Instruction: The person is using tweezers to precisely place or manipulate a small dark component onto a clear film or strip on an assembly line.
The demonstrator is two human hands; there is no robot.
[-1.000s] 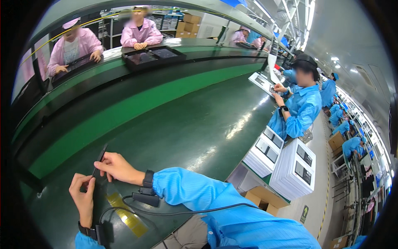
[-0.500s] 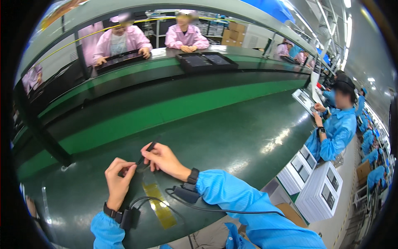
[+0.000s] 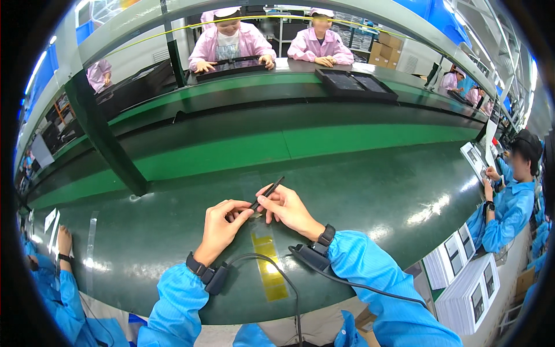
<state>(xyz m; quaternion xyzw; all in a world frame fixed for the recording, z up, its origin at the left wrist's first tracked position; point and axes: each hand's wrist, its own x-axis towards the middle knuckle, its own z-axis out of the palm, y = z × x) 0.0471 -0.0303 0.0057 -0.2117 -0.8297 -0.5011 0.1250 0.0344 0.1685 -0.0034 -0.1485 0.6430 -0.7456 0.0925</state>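
A slim black pen-shaped tool (image 3: 276, 186) slants up to the right between my hands, low over the green tabletop (image 3: 370, 194). Its exact kind does not show. My right hand (image 3: 292, 213) grips it along its middle, thumb and fingers closed. The fingertips of my left hand (image 3: 222, 228) are pinched together at its lower end and partly hide that end. On the table just below my fingers, a strip of yellow translucent tape (image 3: 270, 274) runs toward me. A small pale scrap (image 3: 258, 217) shows under my right fingers, too small to make out.
White stacked trays with dark panels (image 3: 471, 283) stand at the right table edge, beside a co-worker in blue (image 3: 509, 214). Another worker's arm (image 3: 68, 283) is at the far left. Across the bench lie black trays (image 3: 355, 85) before people in pink. A dark post (image 3: 110, 141) rises at left.
The view has swung left, so everything sits farther right in the picture. My hands stay together at the black tool, which both still hold.
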